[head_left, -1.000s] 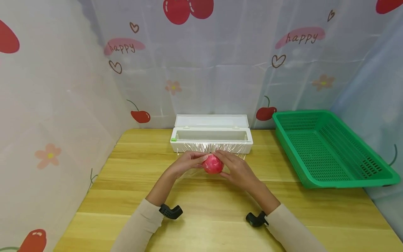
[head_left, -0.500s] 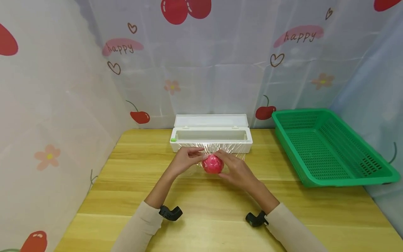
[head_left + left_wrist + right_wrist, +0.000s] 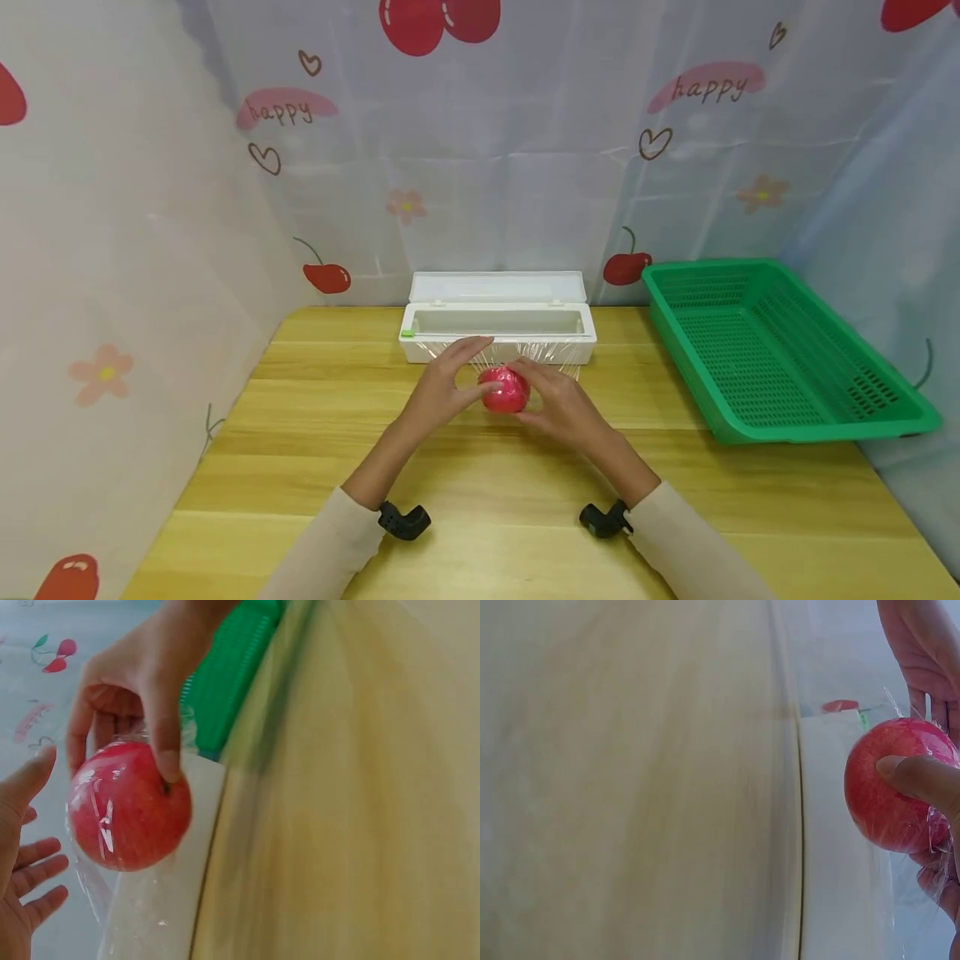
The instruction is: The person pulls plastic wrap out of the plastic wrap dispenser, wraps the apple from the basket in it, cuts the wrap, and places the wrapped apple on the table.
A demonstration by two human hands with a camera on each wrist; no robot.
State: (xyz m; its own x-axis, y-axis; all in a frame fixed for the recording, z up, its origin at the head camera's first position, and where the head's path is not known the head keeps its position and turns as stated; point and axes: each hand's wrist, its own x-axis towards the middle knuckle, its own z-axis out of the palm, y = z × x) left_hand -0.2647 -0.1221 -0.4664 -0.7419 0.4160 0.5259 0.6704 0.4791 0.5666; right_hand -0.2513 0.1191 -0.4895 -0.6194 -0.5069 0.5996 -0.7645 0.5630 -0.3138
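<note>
A red apple (image 3: 505, 390), partly covered in clear cling film (image 3: 105, 825), is in my right hand (image 3: 567, 408). The thumb presses near its stem end in the left wrist view, with the other fingers round the far side. My left hand (image 3: 438, 392) is spread beside the apple, and the left wrist view shows its fingers (image 3: 45, 874) straight and apart from the fruit. From the apple, the film stretches back in creases to a white cling film dispenser (image 3: 498, 348) whose lid stands up.
A green slotted basket (image 3: 750, 358) stands at the right of the wooden table (image 3: 480, 517). A small green slider (image 3: 407, 333) sits at the left end of the dispenser's front rail. Printed curtains (image 3: 517, 192) hang behind and at both sides.
My left hand has drawn off the apple's left side and its fingers have opened out toward the dispenser. The right hand keeps its hold, and the apple has hardly moved.
</note>
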